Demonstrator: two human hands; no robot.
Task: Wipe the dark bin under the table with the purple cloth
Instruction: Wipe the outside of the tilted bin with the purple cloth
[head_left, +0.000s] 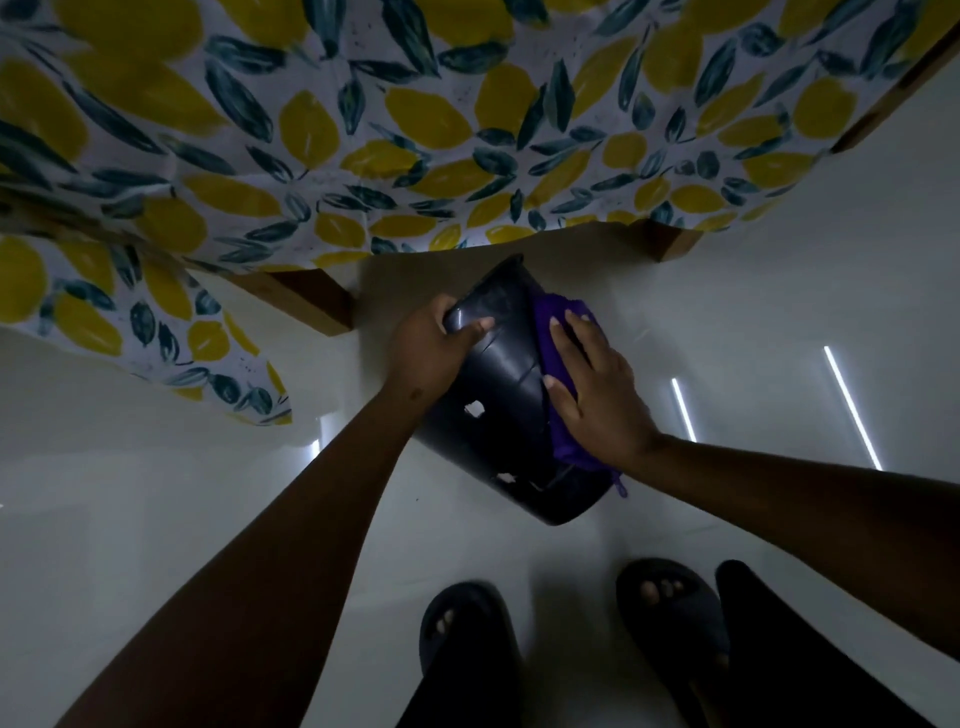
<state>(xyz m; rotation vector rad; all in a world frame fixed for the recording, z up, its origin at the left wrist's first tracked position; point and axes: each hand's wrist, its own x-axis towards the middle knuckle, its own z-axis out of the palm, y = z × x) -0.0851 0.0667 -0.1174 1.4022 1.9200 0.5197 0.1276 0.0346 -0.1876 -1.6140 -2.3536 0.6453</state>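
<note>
The dark bin (506, 395) lies tipped on its side over the white floor, its base end toward the table and its rim toward me. Its wall shows small holes and cracks. My left hand (434, 348) grips the base end, thumb curled over the edge. My right hand (592, 384) lies with fingers spread flat on the purple cloth (558, 358), pressing it against the bin's right side. A corner of the cloth hangs out below my wrist.
A table with a lemon-and-leaf cloth (363, 130) overhangs the top of the view, with wooden legs (311, 301) at left and right (670, 241). My feet in dark sandals (467, 639) stand on the glossy white floor (156, 467) just below the bin.
</note>
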